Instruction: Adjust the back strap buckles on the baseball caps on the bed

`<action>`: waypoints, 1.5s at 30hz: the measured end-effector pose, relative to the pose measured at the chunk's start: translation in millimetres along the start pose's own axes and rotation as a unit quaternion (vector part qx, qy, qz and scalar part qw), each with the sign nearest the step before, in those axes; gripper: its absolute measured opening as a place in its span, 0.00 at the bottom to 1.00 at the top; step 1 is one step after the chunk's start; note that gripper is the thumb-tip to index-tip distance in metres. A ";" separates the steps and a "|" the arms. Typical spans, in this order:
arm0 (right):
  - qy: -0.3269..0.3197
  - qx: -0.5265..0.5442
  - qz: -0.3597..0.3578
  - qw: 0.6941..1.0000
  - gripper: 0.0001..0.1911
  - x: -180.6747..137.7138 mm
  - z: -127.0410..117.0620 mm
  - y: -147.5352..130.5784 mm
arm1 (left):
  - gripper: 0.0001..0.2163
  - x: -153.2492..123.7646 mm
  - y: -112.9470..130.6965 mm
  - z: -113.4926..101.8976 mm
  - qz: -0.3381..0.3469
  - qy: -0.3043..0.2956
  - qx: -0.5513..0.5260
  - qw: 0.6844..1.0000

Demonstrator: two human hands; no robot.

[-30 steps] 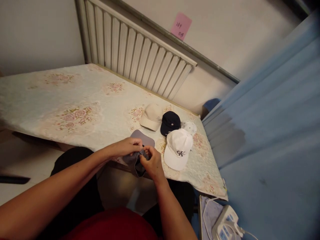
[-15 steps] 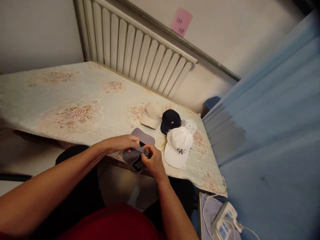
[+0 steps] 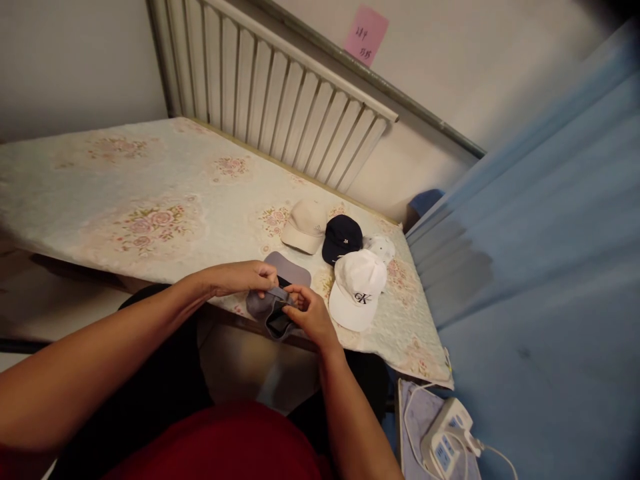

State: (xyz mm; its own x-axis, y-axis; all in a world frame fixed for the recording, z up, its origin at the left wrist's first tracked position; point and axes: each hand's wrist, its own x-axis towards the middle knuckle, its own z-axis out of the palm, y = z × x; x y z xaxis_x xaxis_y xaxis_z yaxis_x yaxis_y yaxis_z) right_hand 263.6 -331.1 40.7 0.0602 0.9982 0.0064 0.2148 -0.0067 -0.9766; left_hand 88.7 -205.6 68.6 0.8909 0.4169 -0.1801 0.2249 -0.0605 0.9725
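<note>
A grey baseball cap (image 3: 260,306) is held between my two hands at the near edge of the bed, its brim pointing away from me over the floral cover and its back strap toward me. My left hand (image 3: 257,277) pinches the strap from the left. From the right, my right hand (image 3: 310,313) grips the same strap near its end, fingers closed. To the right lie a white cap (image 3: 355,287) with black "CK" letters, a navy cap (image 3: 343,239), a beige cap (image 3: 304,227) and a pale patterned cap (image 3: 381,248), partly hidden.
The bed (image 3: 165,167) with its floral cover stretches to the left. Behind it stands a white radiator (image 3: 280,100) against the wall. A blue curtain (image 3: 540,267) hangs at the right. A power strip (image 3: 447,437) with cables lies on a small stand at the lower right.
My right hand's fingers have shifted slightly along the strap of the grey cap, opening a little. The view has tilted slightly; the other caps stay where they were.
</note>
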 end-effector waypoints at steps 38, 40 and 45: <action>-0.061 0.082 0.073 0.992 0.12 7.6 -28.4 5.0 | 0.08 -1.9 -7.8 -3.7 -0.029 -0.005 0.002 1.000; -0.073 0.062 0.074 0.993 0.12 8.8 -25.6 -0.6 | 0.07 -1.0 -7.4 -2.2 -0.023 -0.008 0.014 1.000; -0.111 0.037 0.077 0.990 0.12 14.3 -13.2 -10.3 | 0.06 1.6 -8.6 0.6 -0.008 -0.016 0.013 1.000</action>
State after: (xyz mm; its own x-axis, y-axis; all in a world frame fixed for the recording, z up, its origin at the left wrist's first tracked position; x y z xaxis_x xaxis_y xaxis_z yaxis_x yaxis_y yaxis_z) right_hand 275.1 -317.5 53.8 -0.1302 0.9746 -0.1824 0.1473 -0.1629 -0.9756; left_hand 88.5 -204.9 59.9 0.8990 0.3894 -0.2005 0.2487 -0.0770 0.9655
